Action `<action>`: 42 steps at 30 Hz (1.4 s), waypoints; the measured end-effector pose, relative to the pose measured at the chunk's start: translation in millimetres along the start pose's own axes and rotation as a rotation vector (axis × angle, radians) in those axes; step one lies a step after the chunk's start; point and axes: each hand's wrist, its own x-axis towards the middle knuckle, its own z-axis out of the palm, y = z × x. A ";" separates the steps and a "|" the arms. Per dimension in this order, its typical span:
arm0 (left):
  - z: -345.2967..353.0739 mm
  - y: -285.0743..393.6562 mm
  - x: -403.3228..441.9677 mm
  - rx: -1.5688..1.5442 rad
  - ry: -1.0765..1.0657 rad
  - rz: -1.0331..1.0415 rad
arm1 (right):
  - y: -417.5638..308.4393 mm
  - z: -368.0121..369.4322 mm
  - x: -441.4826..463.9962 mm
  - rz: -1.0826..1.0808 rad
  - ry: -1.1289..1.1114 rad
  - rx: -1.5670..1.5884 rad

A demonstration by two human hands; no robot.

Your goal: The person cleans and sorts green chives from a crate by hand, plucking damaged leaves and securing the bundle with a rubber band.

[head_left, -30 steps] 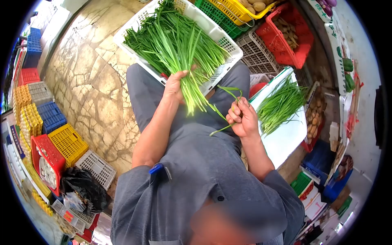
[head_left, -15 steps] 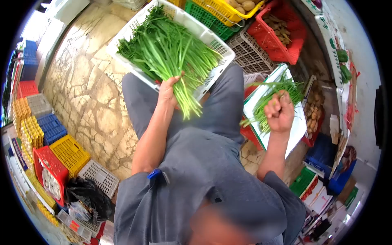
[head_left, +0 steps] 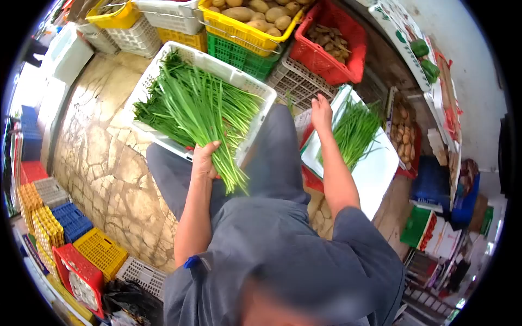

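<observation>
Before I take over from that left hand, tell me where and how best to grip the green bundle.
I'd grip the green bundle around its gathered pale stems, coming from the near side, beside the left hand. There the stalks narrow and their ends stick out past the near rim of the white crate, so wrapping them should be easy; the leaves beyond fan out loosely.

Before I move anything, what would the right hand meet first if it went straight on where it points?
Most likely the grey-brown slatted crate, just below the red basket; the gap ahead of the right hand is hard to judge from this single view.
</observation>
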 end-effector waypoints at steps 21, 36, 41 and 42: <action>-67.6 -74.2 38.6 0.051 0.216 -0.119 | -171.9 42.6 -191.2 0.938 -0.959 1.163; -22.3 -41.4 17.2 -0.113 0.322 -0.054 | -182.4 35.8 -186.5 0.979 -0.853 0.949; -34.7 -40.4 21.1 -0.200 0.291 -0.260 | -174.7 40.1 -190.7 0.973 -0.840 0.988; -33.5 -40.0 20.0 -0.202 0.290 -0.263 | -173.6 41.4 -191.0 0.954 -0.864 0.969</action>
